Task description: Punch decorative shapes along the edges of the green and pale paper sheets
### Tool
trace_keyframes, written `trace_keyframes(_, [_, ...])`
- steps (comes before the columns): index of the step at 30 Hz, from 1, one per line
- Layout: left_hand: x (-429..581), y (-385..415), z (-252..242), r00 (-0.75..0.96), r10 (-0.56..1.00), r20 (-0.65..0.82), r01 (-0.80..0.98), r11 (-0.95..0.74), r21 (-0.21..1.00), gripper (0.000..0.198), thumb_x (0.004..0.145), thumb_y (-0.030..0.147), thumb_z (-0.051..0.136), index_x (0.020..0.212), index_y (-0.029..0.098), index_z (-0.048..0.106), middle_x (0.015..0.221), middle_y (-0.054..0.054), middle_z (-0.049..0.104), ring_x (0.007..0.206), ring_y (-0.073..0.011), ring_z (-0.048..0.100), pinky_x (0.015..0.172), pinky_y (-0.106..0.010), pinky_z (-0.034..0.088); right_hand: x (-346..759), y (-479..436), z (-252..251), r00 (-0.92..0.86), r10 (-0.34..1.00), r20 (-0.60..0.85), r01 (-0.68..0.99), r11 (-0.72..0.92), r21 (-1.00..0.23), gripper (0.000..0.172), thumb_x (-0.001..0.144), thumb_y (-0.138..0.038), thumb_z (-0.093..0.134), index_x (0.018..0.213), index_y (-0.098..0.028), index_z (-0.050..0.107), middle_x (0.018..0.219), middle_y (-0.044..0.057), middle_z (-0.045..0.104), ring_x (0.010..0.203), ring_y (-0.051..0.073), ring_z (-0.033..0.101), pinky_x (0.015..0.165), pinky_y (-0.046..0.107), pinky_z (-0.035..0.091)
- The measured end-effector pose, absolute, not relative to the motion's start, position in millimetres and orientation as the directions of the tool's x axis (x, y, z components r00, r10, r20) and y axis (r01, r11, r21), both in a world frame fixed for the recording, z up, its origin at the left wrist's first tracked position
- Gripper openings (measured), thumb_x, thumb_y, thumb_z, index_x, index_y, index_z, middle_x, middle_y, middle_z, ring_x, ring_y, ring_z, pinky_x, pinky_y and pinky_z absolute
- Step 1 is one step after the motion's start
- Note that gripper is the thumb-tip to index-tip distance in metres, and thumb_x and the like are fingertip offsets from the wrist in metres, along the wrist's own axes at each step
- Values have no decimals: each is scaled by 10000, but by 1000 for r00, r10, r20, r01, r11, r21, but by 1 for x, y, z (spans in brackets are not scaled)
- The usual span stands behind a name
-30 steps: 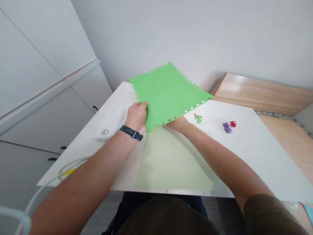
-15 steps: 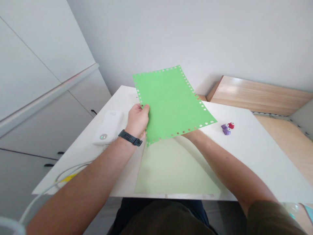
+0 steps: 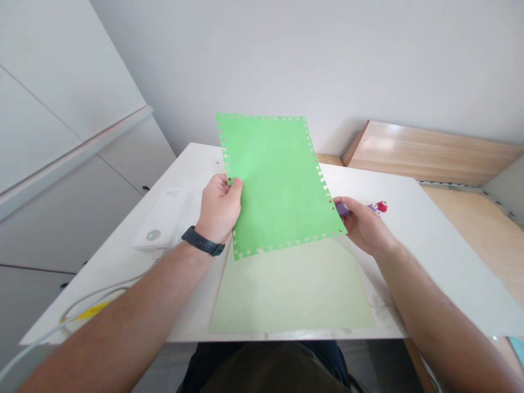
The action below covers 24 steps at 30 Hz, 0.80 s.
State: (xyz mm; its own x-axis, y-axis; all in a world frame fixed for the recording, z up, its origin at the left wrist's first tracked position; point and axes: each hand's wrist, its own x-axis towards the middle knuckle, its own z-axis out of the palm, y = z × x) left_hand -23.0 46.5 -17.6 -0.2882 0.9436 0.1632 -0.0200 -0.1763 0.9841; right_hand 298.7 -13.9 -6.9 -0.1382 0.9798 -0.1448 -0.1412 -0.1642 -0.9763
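I hold a bright green paper sheet [image 3: 278,185] up above the table; small shapes are punched out along all its edges. My left hand [image 3: 219,210], with a black band on the wrist, pinches the sheet's left edge. My right hand [image 3: 364,226] is at the sheet's lower right edge, its fingers closed round a small purple punch [image 3: 342,208] that touches the paper. Just beyond that hand, a small red and purple punch [image 3: 379,207] sits on the table.
A pale green mat [image 3: 286,295] lies on the white table [image 3: 429,245] under the sheet. A white device [image 3: 161,221] with a cable [image 3: 82,305] lies at the left. Cabinets stand at the left, and a wooden surface [image 3: 429,153] adjoins the table's far right.
The green sheet has turned from a slanted pose to nearly upright. My right hand has come out from under it and now holds a purple punch at its right edge.
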Motion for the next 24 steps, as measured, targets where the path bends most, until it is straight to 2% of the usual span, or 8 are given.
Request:
trace_keyframes(2, [-25,48,-21,-286,938,196,21,-198,980,146,867,320,692,953,214,640,736,-1,665,598,-169,603,522,-258,456,300,-16,-9,-141,974,-178,-242,-208,-948,241,1020,-452,627,1050,-253,759,826,5,605,663,124,496,593,258,435])
trace_keyframes(5, [-27,48,-25,-274,935,224,68,-214,975,173,868,336,701,976,217,637,737,2,661,580,-161,586,514,-255,451,300,-20,-11,-155,973,-173,-304,-213,-929,212,991,-399,692,1106,-244,781,907,25,622,730,129,519,608,259,433])
trace_keyframes(11, [-31,46,-30,-279,912,301,214,-246,945,212,917,395,695,1030,227,632,746,13,656,529,-140,529,472,-240,398,304,-25,-11,-170,974,-152,-255,-193,-947,262,947,-368,771,1172,-237,792,997,54,668,863,161,590,685,283,460])
trace_keyframes(13, [-33,46,-31,-284,901,328,252,-260,932,215,925,388,704,1043,222,636,779,0,684,553,-145,556,481,-246,410,304,-26,-12,-166,974,-156,-238,-193,-952,293,922,-345,806,1194,-239,784,1035,54,688,896,160,609,714,281,468])
trace_keyframes(17, [-34,45,-31,-309,881,357,285,-273,919,187,936,325,707,1063,201,651,840,-22,728,631,-148,617,536,-243,460,303,-25,-15,-128,973,-193,-200,-216,-956,315,872,-343,863,1154,-226,789,990,44,704,877,155,623,704,274,469])
trace_keyframes(24, [-32,41,-28,-340,872,351,331,-239,913,200,945,305,697,1091,174,658,836,-18,722,619,-125,596,526,-225,453,301,-26,-15,-145,966,-212,-165,-235,-958,284,869,-365,868,1104,-217,807,968,38,711,826,132,603,675,258,463])
